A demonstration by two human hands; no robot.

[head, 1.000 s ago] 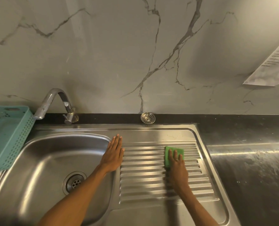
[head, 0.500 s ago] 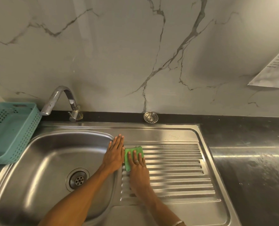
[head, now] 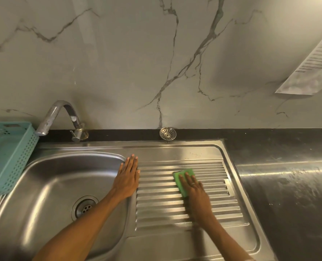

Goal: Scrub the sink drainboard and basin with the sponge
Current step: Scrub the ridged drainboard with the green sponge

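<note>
A green sponge point(head: 181, 180) lies flat on the ribbed steel drainboard point(head: 160, 208), near its middle. My right hand point(head: 195, 191) presses down on the sponge with fingers spread over it, covering its near half. My left hand point(head: 127, 178) rests flat, fingers together and extended, on the ridge between the drainboard and the basin point(head: 49, 194), holding nothing. The basin is to the left, with a round drain point(head: 84, 206) at its bottom.
A curved tap point(head: 60, 115) stands behind the basin. A teal perforated basket point(head: 7, 153) sits at the left edge. A loose drain strainer point(head: 167, 133) lies on the dark back ledge. Dark wet countertop point(head: 288, 185) extends right. A printed sheet point(head: 314, 65) hangs on the marble wall.
My right hand slid the sponge left across the drainboard to beside my left hand, then back right toward the middle. My left hand stayed in place.
</note>
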